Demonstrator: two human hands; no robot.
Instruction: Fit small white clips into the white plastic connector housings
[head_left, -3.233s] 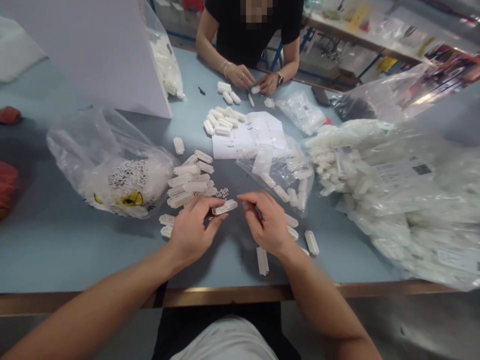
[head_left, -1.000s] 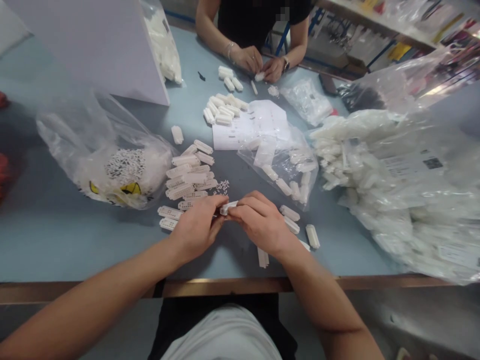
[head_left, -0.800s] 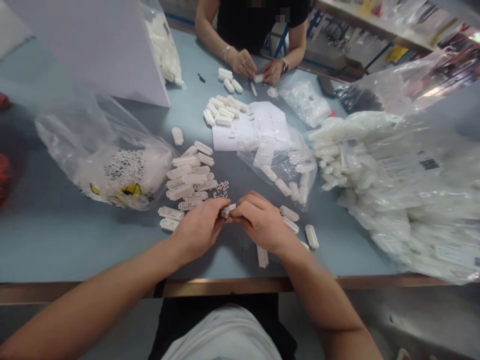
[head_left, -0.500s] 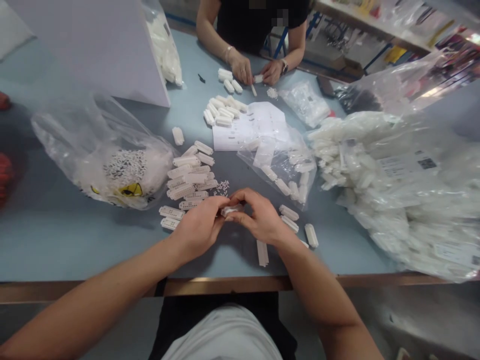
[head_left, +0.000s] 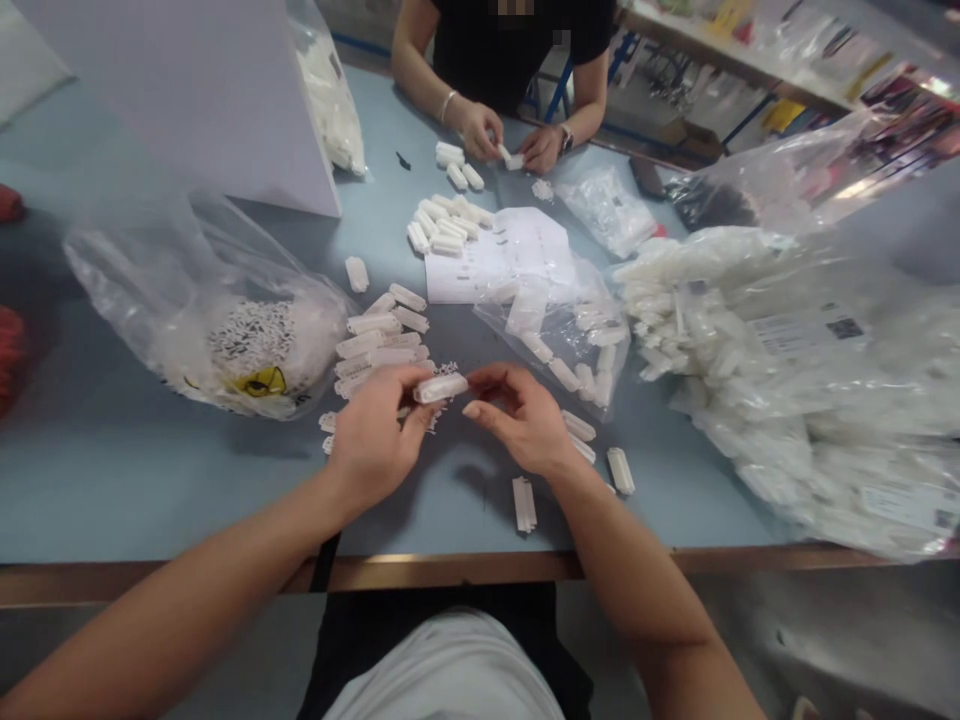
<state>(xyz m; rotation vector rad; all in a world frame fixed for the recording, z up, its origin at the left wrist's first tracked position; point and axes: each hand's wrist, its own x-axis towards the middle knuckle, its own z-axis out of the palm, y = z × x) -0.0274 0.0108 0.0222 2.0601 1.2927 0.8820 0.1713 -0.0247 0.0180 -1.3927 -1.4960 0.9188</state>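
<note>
My left hand pinches a white oblong plastic piece by its left end, holding it above the table. At the piece's right end is my right hand, its thumb and fingers apart; whether a fingertip touches the piece I cannot tell. Behind and under my left hand lies a pile of white plastic pieces with small holes, partly hidden. Tiny white parts are scattered just behind the held piece. Near my right wrist lie several more white pieces, and a flat ribbed one lies closer to the table edge.
A clear bag of small parts stands on the left. Large bags of white pieces fill the right. A printed sheet lies beneath a smaller bag. Across the table, a co-worker's hands handle white pieces.
My hands have drawn apart. The white piece has moved up and left in my left hand, and my right fingers have opened. The co-worker's left-side hand has shifted slightly.
</note>
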